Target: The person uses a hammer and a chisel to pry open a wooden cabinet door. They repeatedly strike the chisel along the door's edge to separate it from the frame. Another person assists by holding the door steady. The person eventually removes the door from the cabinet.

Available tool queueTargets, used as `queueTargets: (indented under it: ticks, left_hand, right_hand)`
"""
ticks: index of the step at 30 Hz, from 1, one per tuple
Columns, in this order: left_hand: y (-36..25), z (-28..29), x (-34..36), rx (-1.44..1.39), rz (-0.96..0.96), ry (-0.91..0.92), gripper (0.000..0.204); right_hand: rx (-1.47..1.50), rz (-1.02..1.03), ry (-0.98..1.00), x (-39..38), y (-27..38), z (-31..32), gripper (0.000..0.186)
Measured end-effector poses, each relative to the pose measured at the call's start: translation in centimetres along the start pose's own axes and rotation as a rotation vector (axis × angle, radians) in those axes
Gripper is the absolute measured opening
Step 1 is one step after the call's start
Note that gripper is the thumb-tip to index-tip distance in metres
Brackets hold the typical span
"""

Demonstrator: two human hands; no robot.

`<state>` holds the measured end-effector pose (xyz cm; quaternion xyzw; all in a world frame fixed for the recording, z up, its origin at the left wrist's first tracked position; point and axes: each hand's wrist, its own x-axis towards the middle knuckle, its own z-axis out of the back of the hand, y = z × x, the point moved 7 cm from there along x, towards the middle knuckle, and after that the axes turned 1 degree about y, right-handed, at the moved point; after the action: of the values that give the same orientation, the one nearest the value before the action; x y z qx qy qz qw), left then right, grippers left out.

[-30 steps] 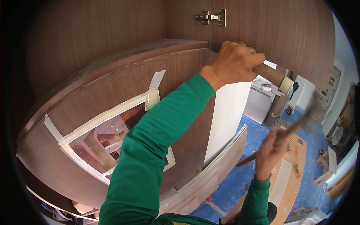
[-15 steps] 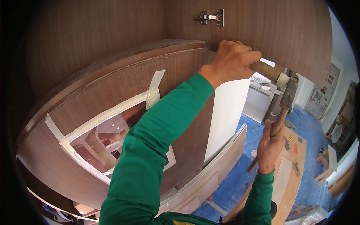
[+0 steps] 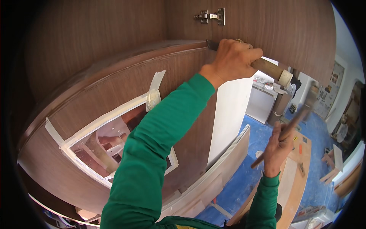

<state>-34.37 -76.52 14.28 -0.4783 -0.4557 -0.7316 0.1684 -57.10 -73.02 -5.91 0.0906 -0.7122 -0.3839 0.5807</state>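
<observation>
My left hand (image 3: 232, 59) is raised and wrapped around a chisel with a light wooden handle (image 3: 271, 70). Its blade end is pressed at the seam between the brown wood-grain cabinet top (image 3: 114, 80) and the panel above (image 3: 267, 26). My right hand (image 3: 278, 149) is lower and to the right, gripping a hammer (image 3: 295, 118) by its wooden shaft. The hammer is motion-blurred, its head tilted up and right, apart from the chisel's butt end. Both arms wear green sleeves.
A metal hinge (image 3: 211, 16) is fixed on the panel above. A cutout framed with masking tape (image 3: 114, 137) opens in the cabinet face. A white panel (image 3: 230, 114) stands behind it. Blue floor covering (image 3: 251, 171) and a long wooden board (image 3: 297, 179) lie at the right.
The hammer rose from low at the right up to the chisel's butt half a second ago, and is now drawn back down and right. My left hand has stayed on the chisel.
</observation>
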Motion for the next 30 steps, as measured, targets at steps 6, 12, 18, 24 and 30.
queueTargets:
  ticks: [6, 12, 18, 24, 30]
  left_hand:
    - [-0.1, -0.4, 0.2, -0.005, 0.012, 0.039, 0.017]
    - [-0.1, -0.7, 0.0, 0.011, 0.019, 0.087, 0.017]
    - [-1.6, 0.0, 0.0, 0.111, -0.106, -0.079, 0.02]
    - [-9.4, -1.5, -0.3, -0.027, -0.153, -0.039, 0.024]
    - [-6.8, -2.2, -3.1, 0.041, -0.063, 0.164, 0.03]
  right_hand:
    - [0.035, 0.096, -0.026, 0.6, 0.5, -1.1, 0.015]
    - [0.072, -0.118, 0.031, 0.2, -1.2, 0.7, 0.017]
    - [0.178, -0.147, 0.009, -1.9, -1.9, 6.3, 0.025]
    - [0.232, -0.185, -0.161, -3.6, -5.3, 9.0, 0.02]
    - [0.197, -0.199, 0.001, -3.0, -7.3, 9.6, 0.021]
